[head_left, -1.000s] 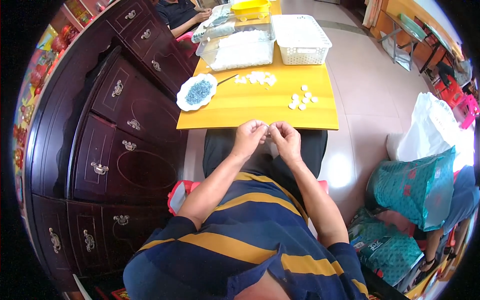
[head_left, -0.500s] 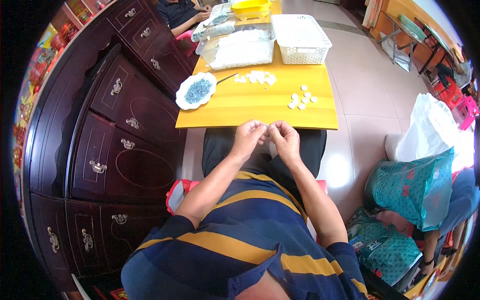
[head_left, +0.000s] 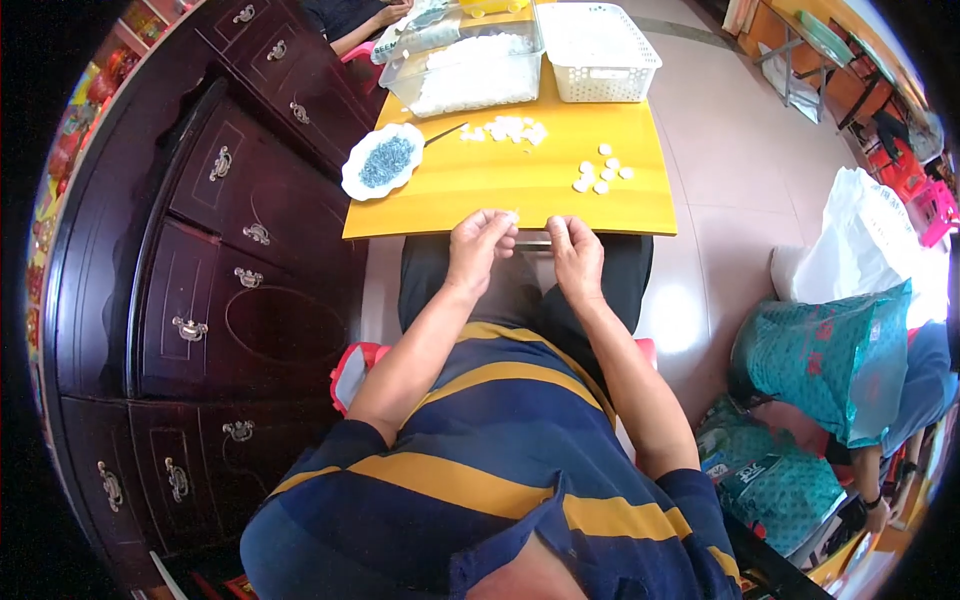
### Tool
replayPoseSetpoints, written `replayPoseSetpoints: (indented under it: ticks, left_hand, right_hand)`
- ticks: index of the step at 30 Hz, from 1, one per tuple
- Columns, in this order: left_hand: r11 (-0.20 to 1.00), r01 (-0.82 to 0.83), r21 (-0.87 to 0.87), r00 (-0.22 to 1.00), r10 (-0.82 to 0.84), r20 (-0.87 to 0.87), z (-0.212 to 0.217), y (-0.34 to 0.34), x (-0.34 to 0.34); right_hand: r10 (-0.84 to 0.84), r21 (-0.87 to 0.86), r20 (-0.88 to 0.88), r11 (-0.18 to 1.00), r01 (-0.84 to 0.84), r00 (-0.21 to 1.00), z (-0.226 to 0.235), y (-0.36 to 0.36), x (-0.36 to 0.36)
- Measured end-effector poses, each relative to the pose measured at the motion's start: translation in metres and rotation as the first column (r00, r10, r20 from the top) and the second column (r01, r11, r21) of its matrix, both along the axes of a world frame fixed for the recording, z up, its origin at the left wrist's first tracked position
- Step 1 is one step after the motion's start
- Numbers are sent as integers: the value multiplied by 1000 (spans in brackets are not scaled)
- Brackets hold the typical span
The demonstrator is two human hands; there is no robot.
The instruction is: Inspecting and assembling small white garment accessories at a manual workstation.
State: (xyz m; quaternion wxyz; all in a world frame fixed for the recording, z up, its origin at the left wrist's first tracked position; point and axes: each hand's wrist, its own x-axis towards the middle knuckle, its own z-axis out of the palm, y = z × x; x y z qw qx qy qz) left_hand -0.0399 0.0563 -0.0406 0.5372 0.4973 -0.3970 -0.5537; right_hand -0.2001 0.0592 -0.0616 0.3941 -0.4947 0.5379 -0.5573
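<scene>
Just over the near edge of the yellow table (head_left: 450, 215), my left hand (head_left: 478, 252) pinches a small whitish piece between thumb and forefinger; only its pale tip shows. A short way to its right, my right hand (head_left: 578, 262) is closed in a pinch, and anything in its fingertips is too small to make out. Several round white pieces (head_left: 601, 188) lie loose on the table beyond my right hand. A small heap of white pieces (head_left: 515, 129) sits farther back. On the left, a white scalloped dish (head_left: 352, 184) holds many tiny blue-grey bits, with a thin dark stick (head_left: 446, 134) beside it.
Behind the heap stand a clear bin (head_left: 392, 90) full of white pieces and a white perforated basket (head_left: 603, 84). A person's hand (head_left: 393, 14) shows at the far left. Dark wooden cabinets (head_left: 180, 400) line the left; teal bags (head_left: 815, 360) stand at right, near another person.
My hands have moved apart from touching fingertips, leaving a gap between them. The view has tilted slightly, so the table sits higher in the picture.
</scene>
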Motion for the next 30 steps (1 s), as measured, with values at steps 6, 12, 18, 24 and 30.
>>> replayPoseSetpoints:
  ticks: [6,12,18,24,30]
  left_hand:
    - [1000,13,3,1000,-13,-3,1,2,-2]
    - [999,32,-8,999,-32,24,-7,6,0]
    - [996,77,-32,994,-75,76,-2,10,-3]
    - [991,106,-83,983,-92,157,4,12,-11]
    - [982,121,-148,962,-79,260,7,13,-9]
  right_hand:
    - [69,-28,158,997,-66,985,-19,-9,-1]
    - [182,58,381,974,-220,906,-5,-4,-2]
    - [174,179,680,902,-392,712,5,-5,-8]
    - [52,80,983,745,-662,178,-18,-16,-27]
    - [43,52,992,723,-688,120,-14,-13,-25]
